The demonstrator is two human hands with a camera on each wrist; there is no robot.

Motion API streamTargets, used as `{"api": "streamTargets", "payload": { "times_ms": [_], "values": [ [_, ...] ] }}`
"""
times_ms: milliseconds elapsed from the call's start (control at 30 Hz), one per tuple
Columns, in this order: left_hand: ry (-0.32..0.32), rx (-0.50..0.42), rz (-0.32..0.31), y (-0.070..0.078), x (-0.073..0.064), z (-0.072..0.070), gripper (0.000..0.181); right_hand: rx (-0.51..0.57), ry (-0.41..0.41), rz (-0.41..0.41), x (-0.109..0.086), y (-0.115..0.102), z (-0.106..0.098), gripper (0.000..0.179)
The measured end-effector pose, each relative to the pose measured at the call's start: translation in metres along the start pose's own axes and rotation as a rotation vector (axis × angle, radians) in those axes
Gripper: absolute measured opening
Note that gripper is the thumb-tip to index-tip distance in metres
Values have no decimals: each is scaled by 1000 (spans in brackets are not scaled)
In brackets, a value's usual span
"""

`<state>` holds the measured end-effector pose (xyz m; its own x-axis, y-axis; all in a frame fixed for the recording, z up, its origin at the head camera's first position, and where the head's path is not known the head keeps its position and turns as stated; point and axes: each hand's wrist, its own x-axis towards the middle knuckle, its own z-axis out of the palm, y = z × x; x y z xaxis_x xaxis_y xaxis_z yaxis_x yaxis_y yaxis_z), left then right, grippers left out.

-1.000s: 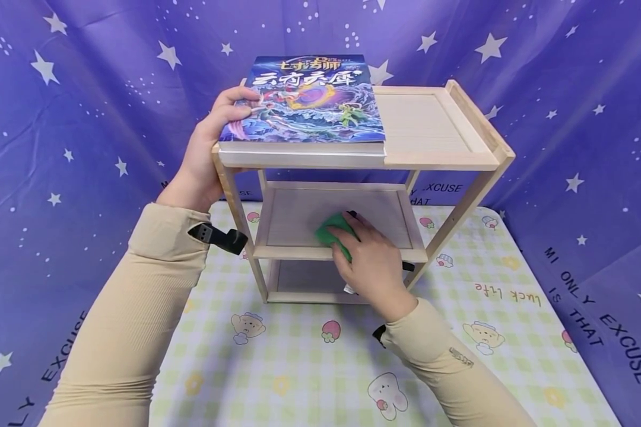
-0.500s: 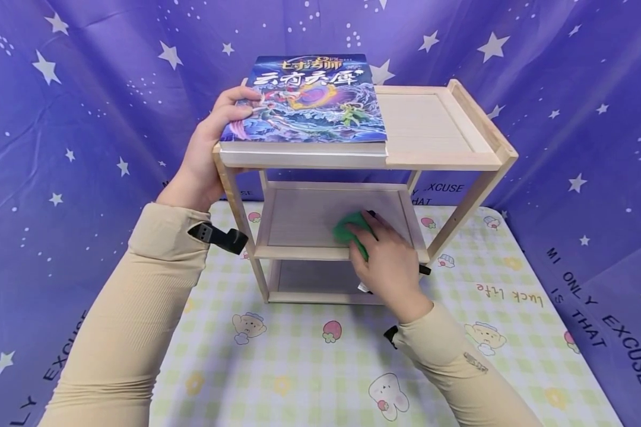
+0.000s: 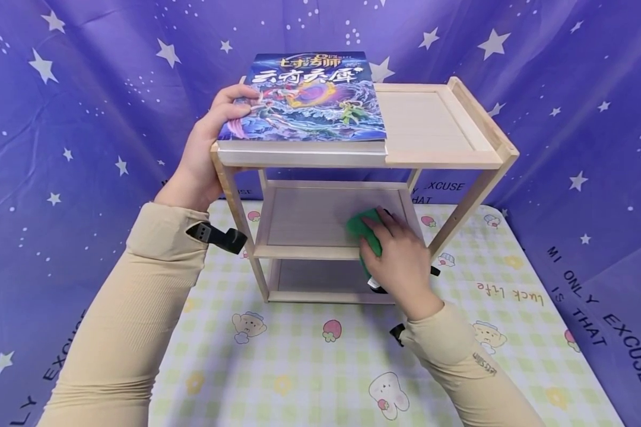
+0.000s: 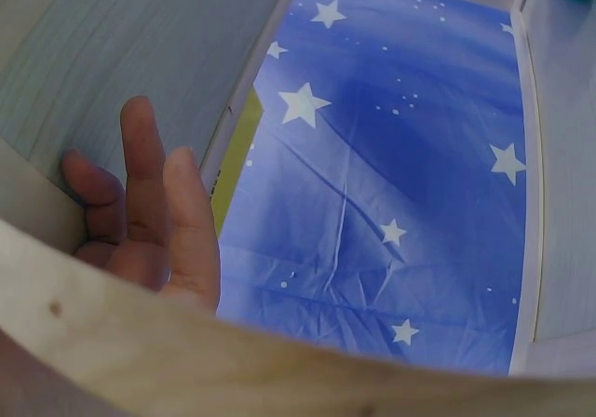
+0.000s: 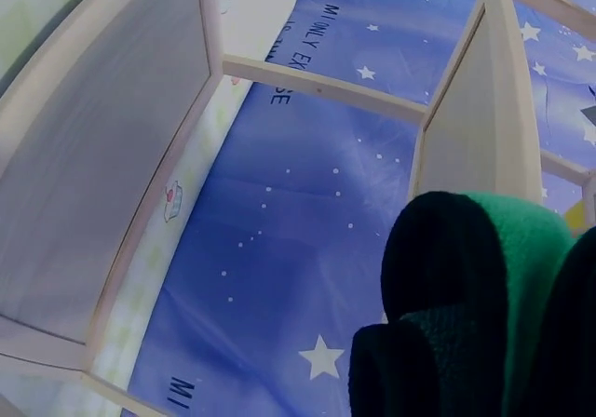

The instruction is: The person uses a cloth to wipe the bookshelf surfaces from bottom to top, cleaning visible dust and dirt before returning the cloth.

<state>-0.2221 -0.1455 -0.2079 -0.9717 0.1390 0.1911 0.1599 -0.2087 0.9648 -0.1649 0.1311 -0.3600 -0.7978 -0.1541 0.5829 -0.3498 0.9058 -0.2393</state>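
A wooden three-tier shelf [image 3: 430, 159] stands on the table. My left hand [image 3: 205, 139] grips the left end of its top board, two digits on top at a book [image 3: 310, 110] and other fingers [image 4: 193, 217] under the board in the left wrist view. The thick book has a blue illustrated cover and lies on the left part of the top. My right hand [image 3: 403, 261] holds a green cloth [image 3: 364, 228] against the right part of the middle board [image 3: 310, 216]. Black parts show beside the green [image 5: 535, 249] in the right wrist view, and a small white tag hangs below.
A low wooden rail [image 3: 483, 118] edges the right end of the top board. The bottom board [image 3: 315, 279] lies under the middle one. A checked tablecloth [image 3: 299, 367] covers the table, and a purple star-patterned curtain [image 3: 582, 148] surrounds it.
My right hand has slid to the right along the middle board with the green cloth. The left hand stays at the shelf's left end, and the book has kept its place.
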Motion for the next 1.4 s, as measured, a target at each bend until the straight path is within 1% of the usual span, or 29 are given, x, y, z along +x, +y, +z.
{"api": "streamTargets", "payload": {
  "times_ms": [100, 200, 300, 600, 700, 867, 1067, 1167, 1233, 1300, 1400],
  "values": [
    [3, 2, -1, 0, 0, 0, 21, 17, -30, 39, 1, 1, -2, 34],
    [3, 1, -1, -1, 0, -1, 21, 16, -36, 54, 1, 2, -3, 34],
    [2, -1, 1, 0, 0, -1, 21, 5, -16, 36, 1, 3, -4, 33],
    [-5, -11, 8, 1, 0, 0, 21, -72, 80, -72, 0, 8, -3, 29],
    [-6, -10, 7, 1, 0, 0, 21, -86, 101, -96, 0, 9, -3, 29],
    [-8, -10, 6, 1, 1, 1, 21, -105, 118, -98, 1, 11, -3, 29],
    [-5, -10, 9, 0, 1, 1, 21, -104, 121, -68, 3, 12, -3, 31],
    [-3, -8, 5, 0, 1, 1, 21, -95, 107, -42, 5, 12, -3, 35],
    [-2, -8, 2, 0, 1, 1, 21, -88, 74, -15, 7, 12, -4, 38],
    [-2, -8, -1, 0, 1, 1, 21, -74, 20, 27, 10, 12, -6, 40],
    [1, -4, -5, 0, 0, 0, 21, -59, -89, 86, 13, 12, -11, 42]
  ]
}}
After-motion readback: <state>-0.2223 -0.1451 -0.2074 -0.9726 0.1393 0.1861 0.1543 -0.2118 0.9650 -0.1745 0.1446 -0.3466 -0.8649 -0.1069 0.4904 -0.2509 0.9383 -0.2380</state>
